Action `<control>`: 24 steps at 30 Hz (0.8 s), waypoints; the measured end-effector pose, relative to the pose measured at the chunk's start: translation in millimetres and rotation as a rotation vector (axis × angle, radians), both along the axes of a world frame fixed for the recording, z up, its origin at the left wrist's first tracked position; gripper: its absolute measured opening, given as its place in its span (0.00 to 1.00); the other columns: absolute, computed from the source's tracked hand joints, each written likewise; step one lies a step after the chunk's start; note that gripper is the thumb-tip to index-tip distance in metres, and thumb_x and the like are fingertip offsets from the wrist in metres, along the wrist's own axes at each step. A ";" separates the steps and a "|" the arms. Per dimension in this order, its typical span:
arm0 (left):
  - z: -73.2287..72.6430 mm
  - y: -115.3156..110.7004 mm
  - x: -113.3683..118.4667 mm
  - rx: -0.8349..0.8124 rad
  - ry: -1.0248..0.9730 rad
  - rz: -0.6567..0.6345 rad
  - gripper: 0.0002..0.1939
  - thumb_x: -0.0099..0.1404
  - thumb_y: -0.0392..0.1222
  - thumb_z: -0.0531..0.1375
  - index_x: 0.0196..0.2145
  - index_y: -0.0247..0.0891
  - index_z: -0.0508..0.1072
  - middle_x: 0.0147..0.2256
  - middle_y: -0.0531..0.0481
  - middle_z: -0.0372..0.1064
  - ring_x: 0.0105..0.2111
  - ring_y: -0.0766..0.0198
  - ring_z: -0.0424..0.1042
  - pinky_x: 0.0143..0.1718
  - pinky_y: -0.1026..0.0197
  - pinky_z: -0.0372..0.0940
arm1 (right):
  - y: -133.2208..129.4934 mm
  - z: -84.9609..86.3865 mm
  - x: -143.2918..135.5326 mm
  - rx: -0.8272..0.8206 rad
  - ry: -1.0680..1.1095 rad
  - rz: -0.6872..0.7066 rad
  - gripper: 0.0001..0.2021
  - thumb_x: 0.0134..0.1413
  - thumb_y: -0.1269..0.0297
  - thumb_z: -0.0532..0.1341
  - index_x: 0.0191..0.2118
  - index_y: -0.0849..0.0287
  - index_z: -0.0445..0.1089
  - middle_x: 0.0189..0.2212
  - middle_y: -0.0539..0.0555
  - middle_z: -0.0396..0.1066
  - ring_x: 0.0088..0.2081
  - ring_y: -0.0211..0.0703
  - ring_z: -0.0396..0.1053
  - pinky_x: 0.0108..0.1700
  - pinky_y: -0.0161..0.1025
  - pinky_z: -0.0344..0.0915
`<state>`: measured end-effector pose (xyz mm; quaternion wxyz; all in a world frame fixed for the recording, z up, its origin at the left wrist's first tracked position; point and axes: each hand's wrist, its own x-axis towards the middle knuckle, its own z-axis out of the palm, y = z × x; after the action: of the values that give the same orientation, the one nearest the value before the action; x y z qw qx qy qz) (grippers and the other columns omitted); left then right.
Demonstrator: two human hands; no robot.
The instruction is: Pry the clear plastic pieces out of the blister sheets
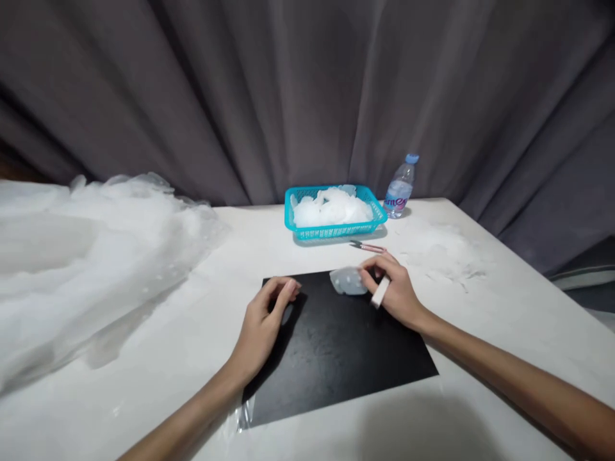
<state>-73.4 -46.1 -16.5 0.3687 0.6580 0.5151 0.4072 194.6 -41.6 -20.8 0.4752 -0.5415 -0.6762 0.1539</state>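
My right hand (391,286) pinches a small sheer, whitish fabric piece with pale dots (348,280) over the far part of a black mat (346,346). A flat white stick-like tool (380,292) also sits in that hand, its end pointing down toward the mat. Above the mat's left edge is my left hand (269,310), closed, thumb and fingertips together. Whether anything thin is between those fingertips, I cannot make out. Thread snips (368,246) with dark blades lie just beyond my right hand.
A turquoise basket (331,232) with white sheer pieces (336,208) stands at the back. Beside it is a water bottle (400,189). A large heap of white tulle (96,256) covers the table's left side. White scraps (444,253) lie at right; a grey curtain (307,96) hangs behind.
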 end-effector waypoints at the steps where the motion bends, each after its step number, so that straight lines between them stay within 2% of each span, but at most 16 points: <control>1: -0.7 3.0 -4.4 -0.004 0.032 -0.003 0.19 0.73 0.58 0.58 0.39 0.40 0.76 0.36 0.50 0.75 0.39 0.58 0.74 0.45 0.58 0.68 | 20.8 8.9 1.4 -0.023 0.001 -0.071 0.10 0.65 0.57 0.61 0.35 0.57 0.74 0.31 0.52 0.72 0.34 0.44 0.69 0.40 0.39 0.65; 4: -2.0 8.2 -15.5 -0.001 0.124 0.000 0.20 0.71 0.61 0.59 0.37 0.40 0.74 0.35 0.50 0.75 0.37 0.56 0.74 0.42 0.57 0.68 | 82.9 39.5 6.7 -0.108 -0.043 -0.191 0.13 0.69 0.57 0.56 0.41 0.57 0.75 0.36 0.54 0.79 0.39 0.46 0.74 0.42 0.39 0.67; 6: -1.5 10.6 -23.2 0.039 0.195 -0.013 0.21 0.72 0.61 0.57 0.38 0.41 0.74 0.36 0.49 0.76 0.38 0.55 0.74 0.41 0.57 0.68 | 106.0 51.4 9.0 -0.117 -0.083 -0.254 0.13 0.69 0.59 0.55 0.44 0.57 0.75 0.37 0.56 0.80 0.41 0.50 0.75 0.44 0.42 0.66; 7: -0.6 12.8 -28.3 0.087 0.257 -0.027 0.20 0.73 0.61 0.55 0.38 0.41 0.74 0.37 0.48 0.76 0.38 0.55 0.74 0.42 0.56 0.68 | 108.3 52.2 9.4 -0.112 -0.107 -0.276 0.12 0.68 0.60 0.56 0.46 0.57 0.75 0.38 0.57 0.80 0.43 0.52 0.75 0.45 0.43 0.66; 9: 2.7 20.5 -42.9 0.239 0.446 -0.055 0.19 0.75 0.58 0.53 0.41 0.41 0.74 0.39 0.46 0.76 0.40 0.53 0.75 0.45 0.53 0.68 | 94.7 43.5 8.8 -0.088 -0.162 -0.270 0.11 0.66 0.63 0.57 0.47 0.56 0.75 0.42 0.57 0.80 0.46 0.54 0.73 0.45 0.44 0.65; 11: 8.4 32.2 -63.4 0.433 0.708 -0.040 0.18 0.75 0.55 0.53 0.45 0.40 0.76 0.44 0.42 0.76 0.44 0.48 0.74 0.50 0.47 0.66 | 64.8 25.0 7.8 -0.057 -0.210 -0.210 0.10 0.67 0.62 0.56 0.42 0.55 0.75 0.41 0.56 0.80 0.44 0.53 0.73 0.45 0.44 0.65; 13: 15.6 44.7 -87.5 0.533 0.933 0.078 0.19 0.75 0.50 0.50 0.49 0.38 0.76 0.48 0.37 0.75 0.47 0.44 0.73 0.52 0.43 0.64 | 31.9 3.7 8.2 -0.019 -0.244 -0.154 0.10 0.68 0.60 0.56 0.40 0.55 0.75 0.39 0.55 0.80 0.44 0.53 0.73 0.44 0.44 0.65; 15: 22.6 54.2 -111.9 0.549 1.081 0.221 0.23 0.76 0.51 0.48 0.53 0.33 0.74 0.51 0.31 0.72 0.49 0.40 0.71 0.51 0.42 0.65 | 6.9 -14.2 9.7 0.023 -0.270 -0.125 0.10 0.69 0.61 0.56 0.40 0.56 0.74 0.38 0.56 0.79 0.41 0.52 0.72 0.42 0.44 0.65; 17: 27.7 59.1 -133.8 0.544 1.185 0.376 0.26 0.76 0.51 0.46 0.55 0.28 0.72 0.53 0.26 0.69 0.51 0.36 0.69 0.52 0.40 0.65 | -6.3 -26.1 10.3 0.114 -0.370 -0.100 0.10 0.72 0.62 0.55 0.38 0.55 0.72 0.35 0.54 0.78 0.38 0.50 0.72 0.39 0.44 0.64; 19: 30.5 60.5 -151.4 0.531 1.255 0.444 0.26 0.75 0.51 0.47 0.55 0.27 0.71 0.54 0.25 0.68 0.53 0.34 0.67 0.52 0.40 0.64 | -9.8 -32.3 8.7 0.179 -0.438 -0.079 0.11 0.73 0.63 0.54 0.37 0.55 0.70 0.32 0.53 0.76 0.35 0.49 0.72 0.37 0.43 0.64; 22: 33.6 60.0 -166.9 0.489 1.264 0.422 0.22 0.74 0.49 0.48 0.51 0.31 0.72 0.50 0.28 0.71 0.50 0.36 0.69 0.50 0.42 0.64 | -7.9 -35.4 4.2 0.224 -0.486 -0.032 0.10 0.74 0.65 0.54 0.38 0.55 0.69 0.32 0.53 0.76 0.34 0.48 0.72 0.37 0.43 0.65; 24: 36.2 60.1 -168.9 0.474 1.210 0.391 0.18 0.75 0.46 0.47 0.47 0.35 0.73 0.47 0.33 0.72 0.48 0.39 0.70 0.50 0.43 0.64 | -6.7 -36.2 2.2 0.232 -0.502 -0.010 0.10 0.73 0.66 0.55 0.38 0.55 0.69 0.32 0.53 0.76 0.34 0.48 0.72 0.37 0.43 0.65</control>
<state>-242.3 14.0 19.8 -0.2191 0.7279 0.6370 0.1281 196.8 -48.3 -57.0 0.3525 -0.5081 -0.7831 -0.0659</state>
